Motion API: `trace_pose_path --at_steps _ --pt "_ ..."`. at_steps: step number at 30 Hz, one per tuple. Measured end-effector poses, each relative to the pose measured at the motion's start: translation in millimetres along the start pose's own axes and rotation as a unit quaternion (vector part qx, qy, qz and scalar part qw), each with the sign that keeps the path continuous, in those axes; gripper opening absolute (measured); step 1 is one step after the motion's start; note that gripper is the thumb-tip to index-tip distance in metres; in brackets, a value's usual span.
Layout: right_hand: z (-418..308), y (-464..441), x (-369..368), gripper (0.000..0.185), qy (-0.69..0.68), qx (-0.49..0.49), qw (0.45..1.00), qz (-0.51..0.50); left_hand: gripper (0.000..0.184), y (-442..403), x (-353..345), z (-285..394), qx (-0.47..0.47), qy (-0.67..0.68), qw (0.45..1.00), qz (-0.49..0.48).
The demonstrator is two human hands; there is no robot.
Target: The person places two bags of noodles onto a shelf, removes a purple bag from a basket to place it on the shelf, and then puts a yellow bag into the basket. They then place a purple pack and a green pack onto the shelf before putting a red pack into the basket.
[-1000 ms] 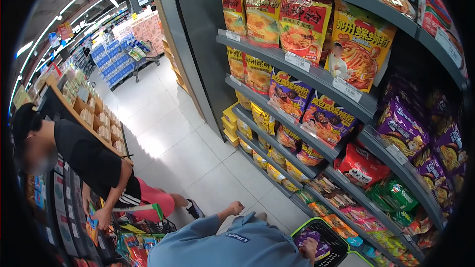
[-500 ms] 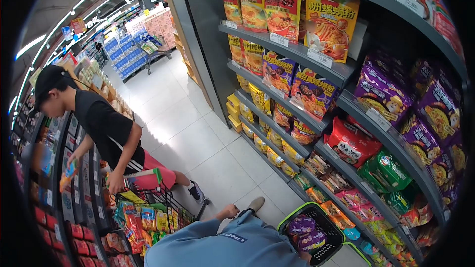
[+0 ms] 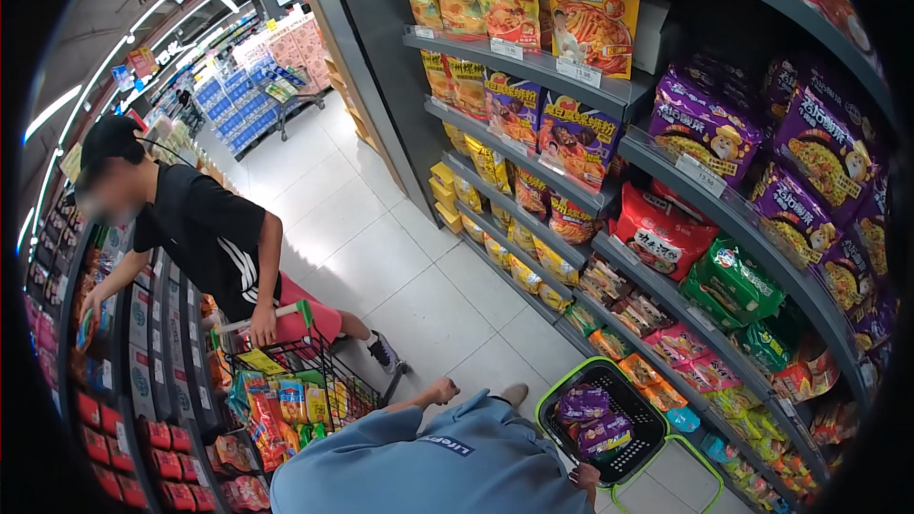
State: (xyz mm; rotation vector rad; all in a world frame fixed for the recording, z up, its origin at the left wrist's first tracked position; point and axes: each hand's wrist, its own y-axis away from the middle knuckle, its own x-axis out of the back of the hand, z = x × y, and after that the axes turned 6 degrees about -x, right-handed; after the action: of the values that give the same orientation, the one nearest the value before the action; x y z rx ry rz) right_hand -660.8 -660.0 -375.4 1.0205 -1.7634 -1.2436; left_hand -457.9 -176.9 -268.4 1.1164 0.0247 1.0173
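Observation:
My left hand (image 3: pixel 441 390) is held out in front of my blue shirt, its fingers curled in and nothing visible in them. Lower right, my right hand (image 3: pixel 586 476) is closed at the near edge of a black basket with a green rim (image 3: pixel 647 400). Two purple packages (image 3: pixel 595 419) lie inside the basket. It stands beside the lower shelves of bagged noodles. One green handle (image 3: pixel 716 485) hangs out over the floor on its right side.
At left, a person in black (image 3: pixel 209 228) reaches to a shelf, one hand on a loaded shopping cart (image 3: pixel 328 385). Shelving (image 3: pixel 533 62) curves along the right side, with purple, red and green packages. Blue stacked goods (image 3: pixel 233 105) stand far back in the aisle.
My right hand has left the purple package in the basket and is at the basket's edge. The other person's arm has reached further toward the left shelf. The view has shifted rightward.

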Motion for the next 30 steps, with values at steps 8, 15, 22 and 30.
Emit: trace_pose_path --at_steps 8,15,22,30 --pt "-16 28 -25 0.023 0.09 0.11 0.99 0.015 0.039 -31 18 30 -0.031 0.013 0.999 0.003" --pt "-15 -8 -30 0.017 -0.065 0.129 0.989 -0.043 0.035 -43 41 46 -0.044 -0.022 0.998 -0.033" --pt "46 -31 -64 0.026 0.159 0.308 0.92 0.184 0.027 -102 69 20 0.008 0.041 0.988 -0.149" --pt "123 109 -122 0.02 -0.186 0.063 0.961 0.193 0.022 -135 85 68 0.0 -0.056 0.975 -0.216"
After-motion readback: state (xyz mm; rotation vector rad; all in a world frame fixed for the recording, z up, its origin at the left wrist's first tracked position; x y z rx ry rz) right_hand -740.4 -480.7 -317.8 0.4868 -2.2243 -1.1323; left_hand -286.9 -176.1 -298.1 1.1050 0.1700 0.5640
